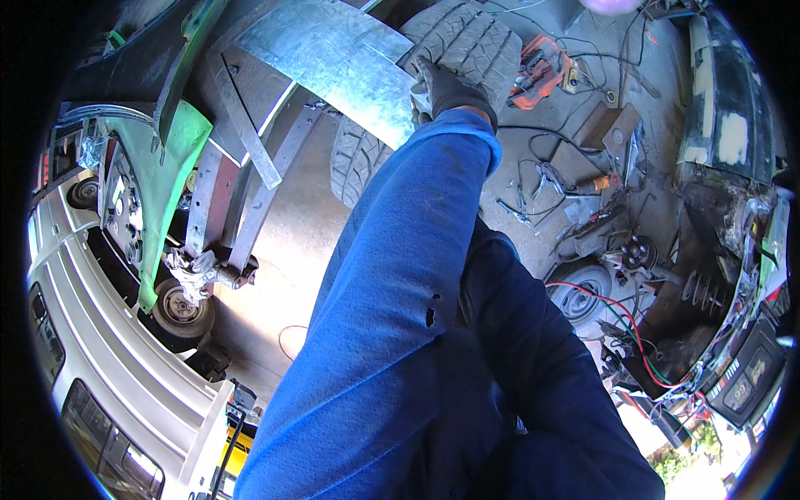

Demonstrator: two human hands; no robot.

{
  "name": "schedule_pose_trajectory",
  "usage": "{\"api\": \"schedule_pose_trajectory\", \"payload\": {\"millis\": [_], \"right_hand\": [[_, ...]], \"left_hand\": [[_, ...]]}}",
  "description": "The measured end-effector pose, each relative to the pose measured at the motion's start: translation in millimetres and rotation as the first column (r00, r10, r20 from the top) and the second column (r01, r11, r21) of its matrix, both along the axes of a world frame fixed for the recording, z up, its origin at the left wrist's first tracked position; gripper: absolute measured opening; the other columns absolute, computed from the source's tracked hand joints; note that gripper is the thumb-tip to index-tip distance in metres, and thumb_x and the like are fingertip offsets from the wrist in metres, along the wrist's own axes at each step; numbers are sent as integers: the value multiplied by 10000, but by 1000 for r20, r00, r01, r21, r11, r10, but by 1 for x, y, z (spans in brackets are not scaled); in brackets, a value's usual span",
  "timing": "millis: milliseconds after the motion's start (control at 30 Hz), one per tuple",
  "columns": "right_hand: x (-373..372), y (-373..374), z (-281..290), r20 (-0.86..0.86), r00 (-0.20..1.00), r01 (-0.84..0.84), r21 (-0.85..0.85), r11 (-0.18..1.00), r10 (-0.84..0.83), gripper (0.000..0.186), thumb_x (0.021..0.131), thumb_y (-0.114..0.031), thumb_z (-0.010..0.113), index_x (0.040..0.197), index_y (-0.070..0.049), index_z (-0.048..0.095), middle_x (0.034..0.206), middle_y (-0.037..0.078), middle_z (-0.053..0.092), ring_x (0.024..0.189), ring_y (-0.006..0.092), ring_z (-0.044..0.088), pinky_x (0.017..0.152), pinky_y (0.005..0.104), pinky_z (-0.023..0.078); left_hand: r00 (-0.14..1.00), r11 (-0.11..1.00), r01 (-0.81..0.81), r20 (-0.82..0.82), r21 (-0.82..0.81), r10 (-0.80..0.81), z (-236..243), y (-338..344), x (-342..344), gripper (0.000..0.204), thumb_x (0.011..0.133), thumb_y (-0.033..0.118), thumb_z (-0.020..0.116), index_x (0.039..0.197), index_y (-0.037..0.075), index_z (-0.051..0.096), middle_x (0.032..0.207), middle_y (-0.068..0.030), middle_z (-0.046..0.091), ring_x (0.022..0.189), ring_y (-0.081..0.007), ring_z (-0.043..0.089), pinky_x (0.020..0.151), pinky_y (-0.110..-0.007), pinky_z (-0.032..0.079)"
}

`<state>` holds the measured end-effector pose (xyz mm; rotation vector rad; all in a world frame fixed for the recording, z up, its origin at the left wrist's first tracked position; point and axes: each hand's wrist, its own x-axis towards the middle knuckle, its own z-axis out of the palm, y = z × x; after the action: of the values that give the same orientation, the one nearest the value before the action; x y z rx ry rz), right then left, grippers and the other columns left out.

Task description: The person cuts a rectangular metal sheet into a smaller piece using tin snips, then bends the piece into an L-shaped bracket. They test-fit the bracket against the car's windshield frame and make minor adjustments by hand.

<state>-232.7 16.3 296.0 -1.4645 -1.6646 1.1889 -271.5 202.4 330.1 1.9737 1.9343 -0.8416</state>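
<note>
My right hand [452, 90], in a dark glove with a lighter grey patch, reaches forward from a blue sleeve. Its fingers are closed at the right edge of a shiny metal sheet [342, 62]; part of the grip is hidden. The sheet slopes across the top middle, over or in front of two chunky black tyres, one [467, 50] behind my hand and another [354, 158] below the sheet. I cannot see my left hand. A small hole shows in the blue cloth.
Left are a green body panel [179, 150], metal beams [271, 179] and a pale van [142, 350]. Right, an orange tool case [540, 73], cables, loose parts and a wheel [579, 292] lie on the floor. A dark vehicle panel [733, 100] stands far right.
</note>
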Motion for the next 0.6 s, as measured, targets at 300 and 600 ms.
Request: {"api": "schedule_pose_trajectory", "payload": {"millis": [300,600], "right_hand": [[15,6,38,98,995,28,-49,998,-23,389,997,-279,642,1299,-34,632,1070,226,754,1007,431,720,868,487,574],[65,-10,90,518,854,106,-256,961,44,560,970,-274,537,1473,-30,577,1037,327,731,985,492,711,904,586,544]], "left_hand": [[999,993,37,-34,110,-33,-7,-6,2,628,1108,489,381,1686,250,319,1743,-5,315,1602,-254,303,1274,-640,183],[990,989,-111,96,94,102,-16,-12,-1,705,1096,612,324,1698,249,271,1766,7,253,1627,-241,222,1283,-624,173]]}}
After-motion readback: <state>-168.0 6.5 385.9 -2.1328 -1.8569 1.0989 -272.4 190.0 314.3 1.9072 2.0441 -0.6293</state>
